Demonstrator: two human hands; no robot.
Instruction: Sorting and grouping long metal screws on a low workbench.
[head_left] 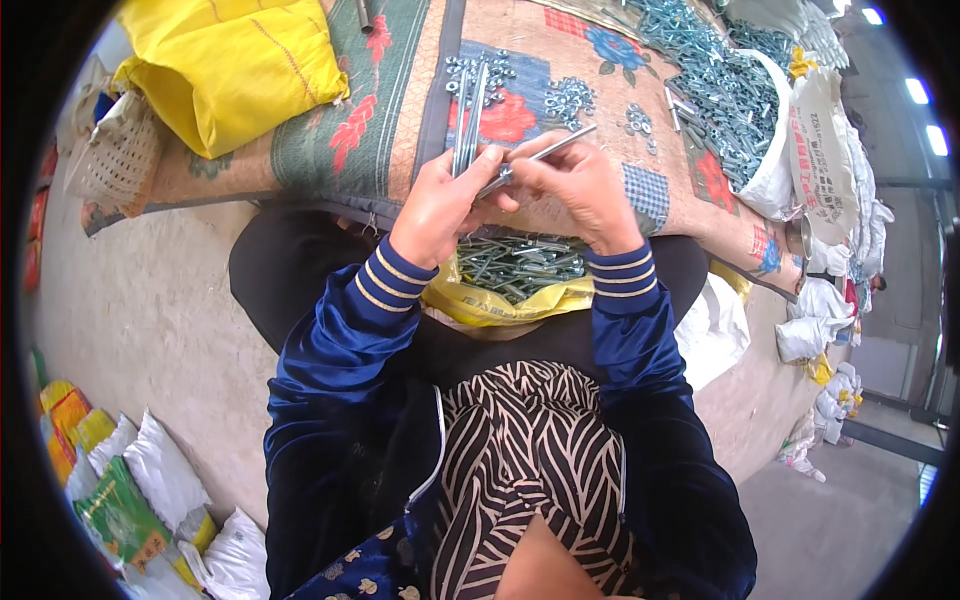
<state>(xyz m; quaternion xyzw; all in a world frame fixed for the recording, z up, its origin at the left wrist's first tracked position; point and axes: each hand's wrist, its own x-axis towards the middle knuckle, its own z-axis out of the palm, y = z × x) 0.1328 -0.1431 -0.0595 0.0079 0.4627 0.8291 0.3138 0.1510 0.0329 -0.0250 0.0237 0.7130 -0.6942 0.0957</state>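
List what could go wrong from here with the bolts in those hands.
1. The left hand grips a bundle of long grey metal bolts upright; a loose grip might let some slide down into the lap.
2. The right hand holds a single long grey bolt at its lower end, so it could tip or drop.
3. The open yellow plastic bag of bolts sits on the lap and may spill if the legs shift.
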